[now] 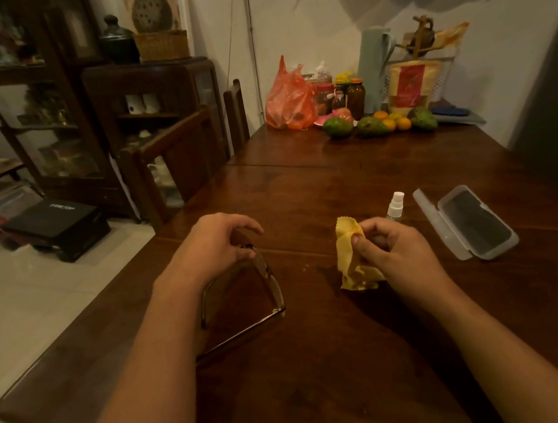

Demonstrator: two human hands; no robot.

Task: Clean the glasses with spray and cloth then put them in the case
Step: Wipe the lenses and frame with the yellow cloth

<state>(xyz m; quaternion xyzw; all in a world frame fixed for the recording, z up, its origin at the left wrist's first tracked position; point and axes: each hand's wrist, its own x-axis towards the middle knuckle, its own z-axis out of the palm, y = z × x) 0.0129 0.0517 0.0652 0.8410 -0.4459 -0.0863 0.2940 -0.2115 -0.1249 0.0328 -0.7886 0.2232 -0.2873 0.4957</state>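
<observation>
Wood makes the dark, shiny bench [353, 176], with fruit [372, 125] by the white wall. Left hand [212, 244] pinches the thin glasses [261, 282]. Right hand [392, 251] grips a soft yellow cloth [347, 238]. Spray bottle [396, 206] stands beside an open case [475, 221].

A home dining room: dark wooden table [353, 176] with fruit [370, 126] and jars [355, 98], chairs [182, 159], glass-fronted cabinets [29, 110].
</observation>
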